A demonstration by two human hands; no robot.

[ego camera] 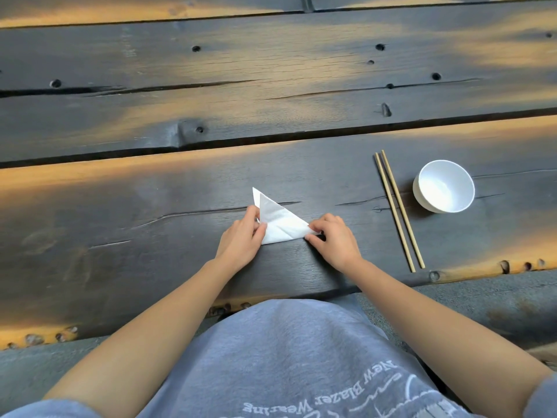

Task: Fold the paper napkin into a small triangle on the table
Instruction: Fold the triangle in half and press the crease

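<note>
A white paper napkin (278, 223) lies on the dark wooden table (150, 224), folded into a triangle with one point toward the far side. A second layer's tip peeks out behind its top corner. My left hand (241, 239) pinches the napkin's left corner between thumb and fingers. My right hand (333, 241) pinches its right corner, fingertips pressed onto the paper. Both hands rest on the table near its front edge.
A pair of wooden chopsticks (398, 209) lies to the right of the napkin, pointing away from me. A white empty bowl (443, 186) stands beyond them. The table is made of wide planks with gaps. Its front edge runs just above my grey shirt (301, 357).
</note>
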